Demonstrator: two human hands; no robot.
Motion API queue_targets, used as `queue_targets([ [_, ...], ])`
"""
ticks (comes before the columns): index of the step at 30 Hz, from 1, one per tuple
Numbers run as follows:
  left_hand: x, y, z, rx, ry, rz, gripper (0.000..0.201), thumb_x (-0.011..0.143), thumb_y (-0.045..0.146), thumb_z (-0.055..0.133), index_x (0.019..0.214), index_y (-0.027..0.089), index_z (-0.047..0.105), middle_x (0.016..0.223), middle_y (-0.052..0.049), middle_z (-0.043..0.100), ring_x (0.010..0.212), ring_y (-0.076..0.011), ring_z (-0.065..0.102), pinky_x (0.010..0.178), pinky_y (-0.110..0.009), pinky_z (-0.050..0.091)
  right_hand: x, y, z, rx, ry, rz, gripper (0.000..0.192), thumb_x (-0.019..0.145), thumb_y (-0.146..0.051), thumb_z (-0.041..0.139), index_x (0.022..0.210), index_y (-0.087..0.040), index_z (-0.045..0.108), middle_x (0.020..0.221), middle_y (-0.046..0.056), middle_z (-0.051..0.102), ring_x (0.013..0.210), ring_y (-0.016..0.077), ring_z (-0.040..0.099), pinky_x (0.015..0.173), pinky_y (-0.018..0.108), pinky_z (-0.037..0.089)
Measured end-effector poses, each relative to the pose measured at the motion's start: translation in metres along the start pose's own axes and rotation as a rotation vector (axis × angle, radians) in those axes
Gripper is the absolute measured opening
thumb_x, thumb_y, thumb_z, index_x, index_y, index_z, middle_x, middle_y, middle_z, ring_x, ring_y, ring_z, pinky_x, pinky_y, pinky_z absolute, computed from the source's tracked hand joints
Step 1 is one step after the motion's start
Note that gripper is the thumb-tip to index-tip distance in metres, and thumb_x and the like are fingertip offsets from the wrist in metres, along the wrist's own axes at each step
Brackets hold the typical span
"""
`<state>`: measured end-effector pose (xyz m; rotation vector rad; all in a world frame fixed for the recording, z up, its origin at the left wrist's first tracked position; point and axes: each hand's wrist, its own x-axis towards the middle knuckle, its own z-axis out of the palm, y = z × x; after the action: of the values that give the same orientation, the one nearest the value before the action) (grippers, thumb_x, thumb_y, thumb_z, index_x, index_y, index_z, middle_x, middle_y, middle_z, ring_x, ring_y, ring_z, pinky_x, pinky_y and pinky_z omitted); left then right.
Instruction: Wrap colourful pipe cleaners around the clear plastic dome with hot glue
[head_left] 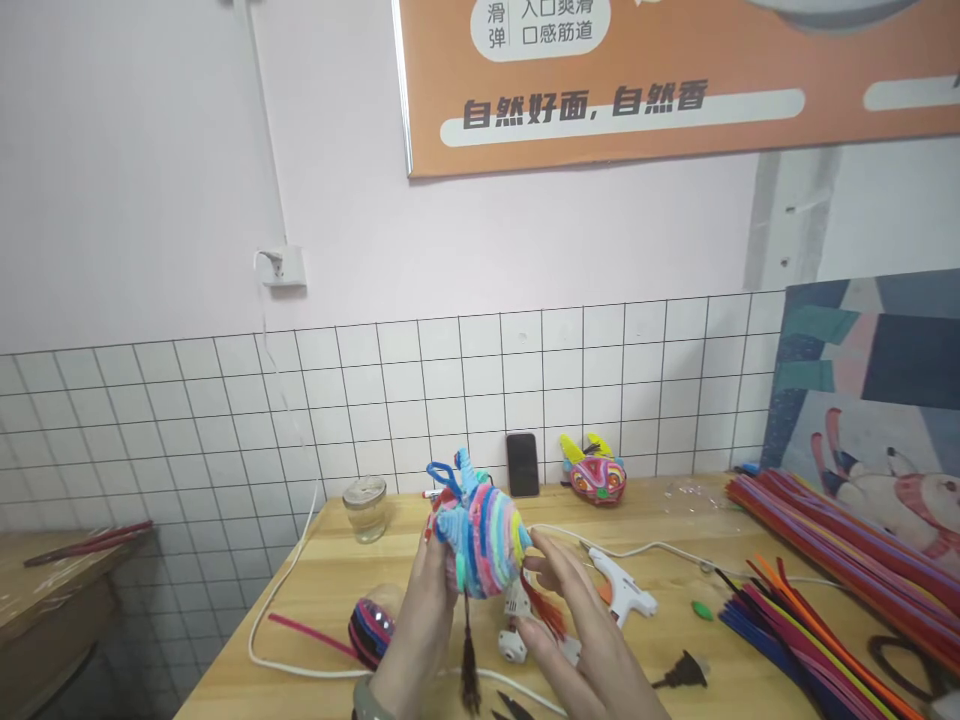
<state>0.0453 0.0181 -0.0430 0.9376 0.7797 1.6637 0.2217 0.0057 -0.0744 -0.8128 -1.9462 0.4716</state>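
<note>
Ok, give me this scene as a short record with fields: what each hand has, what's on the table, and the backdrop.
left hand: left hand grips the striped pipe-cleaner figure from its left side
right hand: right hand touches the figure's right side with its fingertips
hanging from figure: dark tassel
table: wooden table with glue gun, glass jar, phone, colourful mask
right edge: loose pipe cleaners
backdrop: white tiled wall, orange poster

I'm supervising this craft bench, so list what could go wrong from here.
1. The glue gun lies beside the right hand; if hot, it might burn a finger.
2. Its white cord loops across the table under the raised striped figure, so the dangling tassel could snag.
3. The left hand grips only one side; the figure may slip.
</note>
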Motion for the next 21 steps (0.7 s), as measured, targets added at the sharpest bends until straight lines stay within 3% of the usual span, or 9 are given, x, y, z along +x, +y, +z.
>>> queue_targets([
  [4, -0.006, -0.005, 0.01, 0.124, 0.07, 0.048, 0.095, 0.07, 0.062, 0.065, 0.146, 0.023, 0.024, 0.146, -0.015, 0.045, 0.132, -0.032, 0.042, 0.11, -0.044, 0.03, 0.003, 0.001, 0.005, 0.262, -0.056, 0.177, 0.07, 0.089, -0.051, 0.051, 0.148, -0.027, 0.022, 0.153, 0.009, 0.031, 0.14, 0.028, 0.028, 0.111, 0.046, 0.029],
  [6, -0.014, -0.006, 0.017, 0.21, 0.074, 0.079, 0.102, 0.07, 0.062, 0.065, 0.149, 0.021, 0.015, 0.151, -0.016, 0.037, 0.137, -0.0308, 0.035, 0.112, -0.041, 0.025, 0.008, 0.002, 0.006, 0.48, -0.081, 0.207, 0.085, 0.084, -0.059, 0.054, 0.15, -0.026, 0.013, 0.151, 0.012, 0.035, 0.138, 0.0272, 0.033, 0.11, 0.044, 0.031],
  [8, -0.023, -0.005, 0.023, 0.357, 0.032, 0.116, 0.096, 0.075, 0.062, 0.058, 0.149, 0.02, 0.015, 0.155, -0.014, 0.03, 0.141, -0.0286, 0.027, 0.114, -0.04, 0.02, 0.015, 0.004, 0.002, 0.675, -0.095, 0.205, 0.096, 0.078, -0.063, 0.059, 0.15, -0.027, 0.007, 0.148, 0.013, 0.04, 0.133, 0.0273, 0.041, 0.107, 0.043, 0.036],
  [11, -0.037, 0.0, 0.031, 0.595, -0.072, 0.156, 0.081, 0.084, 0.06, 0.047, 0.148, 0.02, 0.022, 0.154, -0.013, 0.029, 0.14, -0.0275, 0.026, 0.113, -0.041, 0.022, 0.026, 0.005, -0.007, 0.735, -0.022, 0.252, 0.095, 0.072, -0.061, 0.068, 0.148, -0.026, 0.022, 0.139, 0.015, 0.052, 0.125, 0.0304, 0.051, 0.103, 0.047, 0.04],
  [14, -0.044, 0.008, 0.034, 0.675, -0.158, 0.161, 0.07, 0.086, 0.058, 0.044, 0.144, 0.021, 0.032, 0.141, -0.014, 0.044, 0.126, -0.0283, 0.044, 0.102, -0.042, 0.038, 0.031, 0.003, -0.015, 0.736, 0.097, 0.358, 0.08, 0.071, -0.054, 0.073, 0.138, -0.023, 0.043, 0.128, 0.014, 0.063, 0.12, 0.0328, 0.055, 0.103, 0.049, 0.039],
  [18, -0.043, 0.021, 0.032, 0.836, -0.115, 0.234, 0.048, 0.086, 0.052, 0.048, 0.125, 0.023, 0.053, 0.12, -0.011, 0.057, 0.113, -0.029, 0.052, 0.096, -0.045, 0.04, 0.031, 0.0, -0.016, 1.063, 0.064, 0.454, 0.065, 0.073, -0.046, 0.074, 0.129, -0.021, 0.052, 0.119, 0.012, 0.069, 0.111, 0.0317, 0.061, 0.096, 0.048, 0.045],
  [21, -0.039, 0.034, 0.026, 0.974, 0.012, 0.335, 0.035, 0.086, 0.048, 0.05, 0.107, 0.021, 0.06, 0.109, -0.011, 0.06, 0.111, -0.0302, 0.051, 0.096, -0.048, 0.038, 0.027, 0.0, -0.013, 1.107, -0.038, 0.46, 0.053, 0.071, -0.041, 0.076, 0.117, -0.02, 0.06, 0.115, 0.011, 0.071, 0.108, 0.0312, 0.063, 0.094, 0.046, 0.047],
])
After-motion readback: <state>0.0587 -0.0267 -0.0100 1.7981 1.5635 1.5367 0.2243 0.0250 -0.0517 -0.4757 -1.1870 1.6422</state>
